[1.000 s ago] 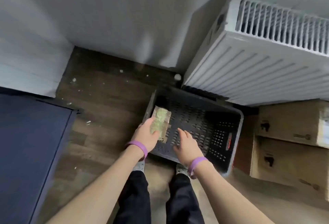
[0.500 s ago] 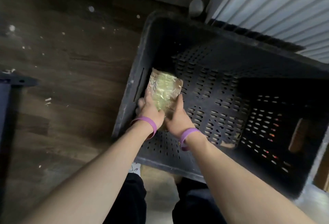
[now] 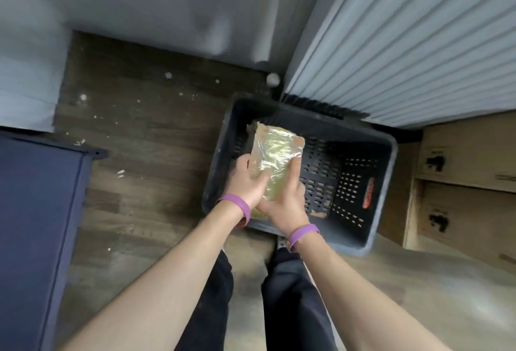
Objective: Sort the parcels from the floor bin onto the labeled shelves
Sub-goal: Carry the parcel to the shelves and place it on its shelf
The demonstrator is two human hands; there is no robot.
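Vs half a second back: camera has pulled up and away, so the whole bin [image 3: 379, 197] fits in frame again, plus floor, wall and radiator; the parcel [image 3: 275, 160] has come up out of the left part of the bin and now sits above the rim level, where before it was low against the perforated bottom. Both hands were already on it then, same two-handed hold now. Nearest the camera: dark trouser legs [image 3: 290, 303] at 6 o'clock, both bare forearms run up from the bottom edge toward centre, a purple wristband [image 3: 237, 205] on the left wrist and another purple wristband [image 3: 303, 234] on the right. Left hand [image 3: 245, 183] clamps the parcel's left edge, thumb laid across its front face; right hand [image 3: 287, 200] cups the lower right corner from below, fingers running up the right edge. Both grasping the parcel, neither slack. Parcel is a flat rectangular brown packet under glossy clear wrap with a yellow-green sheen, tilted with its top end toward 12 o'clock, over the bin's left half. Bin is dark grey plastic, slotted walls and base, red mark on the right wall; its inside shows only small scraps. Cardboard boxes [image 3: 469, 160] stacked at 3 o'clock, dark blue cabinet [image 3: 36, 225] at 9 o'clock, white ribbed radiator [image 3: 413, 43] at 1 o'clock, grey wall [image 3: 167, 1] at 12 o'clock, speckled wood floor [image 3: 145, 132] between.
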